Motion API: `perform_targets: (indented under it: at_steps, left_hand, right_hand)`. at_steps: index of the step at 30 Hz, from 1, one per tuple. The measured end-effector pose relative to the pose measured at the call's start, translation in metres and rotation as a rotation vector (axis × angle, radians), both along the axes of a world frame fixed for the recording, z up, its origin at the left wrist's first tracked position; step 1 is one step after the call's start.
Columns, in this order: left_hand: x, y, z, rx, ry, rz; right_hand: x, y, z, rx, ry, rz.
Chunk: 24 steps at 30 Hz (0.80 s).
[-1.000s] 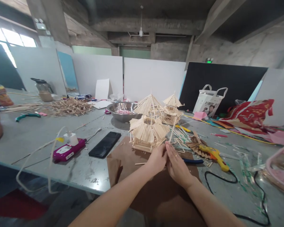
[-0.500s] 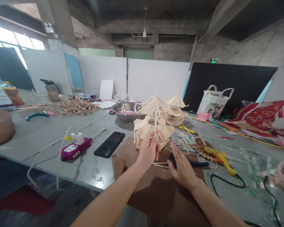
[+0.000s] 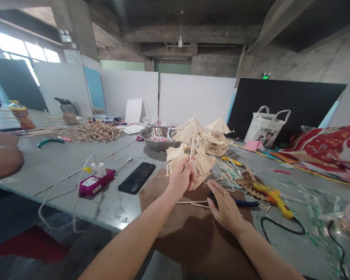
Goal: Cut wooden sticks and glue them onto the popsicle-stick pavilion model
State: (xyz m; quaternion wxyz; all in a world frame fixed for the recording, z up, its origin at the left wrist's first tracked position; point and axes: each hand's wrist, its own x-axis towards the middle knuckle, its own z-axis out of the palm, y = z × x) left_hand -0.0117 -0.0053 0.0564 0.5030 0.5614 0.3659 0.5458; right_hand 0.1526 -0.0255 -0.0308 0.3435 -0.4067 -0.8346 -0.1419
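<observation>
My left hand (image 3: 181, 179) is closed on a thin wooden stick (image 3: 192, 144), held upright in front of a pavilion model (image 3: 188, 131) built of such sticks. The model has a pointed upper roof and a wider lower one, partly behind the hand. To its right, my right hand (image 3: 228, 210) lies palm down with fingers stretched out, holding nothing. Beneath and beside those fingers is a tool with dark blue handles (image 3: 247, 203), its head mostly hidden. Loose sticks (image 3: 189, 202) lie between the hands on a brown sheet (image 3: 192, 237).
A phone (image 3: 137, 177) and a purple power strip (image 3: 95, 182) lie left. Behind stand a metal bowl (image 3: 157, 146) and a smaller pavilion (image 3: 220, 126). A yellow glue gun (image 3: 275, 198) with a black cord lies right. Another person's arm (image 3: 6, 159) rests at far left.
My right hand has come down with its fingers flatter. My left hand keeps the stick upright and has shifted slightly. The whole view has moved a little.
</observation>
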Motion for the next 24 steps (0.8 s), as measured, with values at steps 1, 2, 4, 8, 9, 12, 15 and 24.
perform_targets:
  at_steps: [1, 2, 4, 8, 9, 12, 15, 24]
  left_hand:
    - [-0.001, 0.000, 0.001, 0.003, 0.005, 0.008]
    - [-0.001, 0.001, 0.002, 0.005, 0.011, 0.017]
    - [-0.002, 0.002, 0.003, 0.010, 0.024, 0.027]
    - [-0.006, 0.005, 0.006, 0.014, 0.047, 0.047]
    - [-0.006, 0.005, 0.007, 0.012, 0.054, 0.053]
    - [-0.009, 0.005, 0.010, 0.005, 0.065, 0.073]
    - [-0.011, 0.005, 0.011, -0.001, 0.066, 0.078]
    - [-0.015, 0.006, 0.011, 0.027, 0.114, 0.106]
  right_hand:
    - [0.000, 0.000, 0.000, -0.005, 0.000, -0.002]
    - [0.000, 0.000, 0.000, -0.007, -0.001, -0.005]
    - [0.000, 0.000, 0.000, -0.007, -0.001, -0.006]
    - [0.000, 0.001, 0.001, -0.009, -0.003, -0.006]
    - [0.000, 0.001, 0.001, -0.010, -0.004, -0.008]
    - [0.000, 0.001, 0.000, -0.008, -0.003, -0.011]
    - [0.001, 0.001, 0.000, -0.002, -0.004, -0.011]
    - [0.001, 0.001, 0.001, -0.002, 0.002, -0.004]
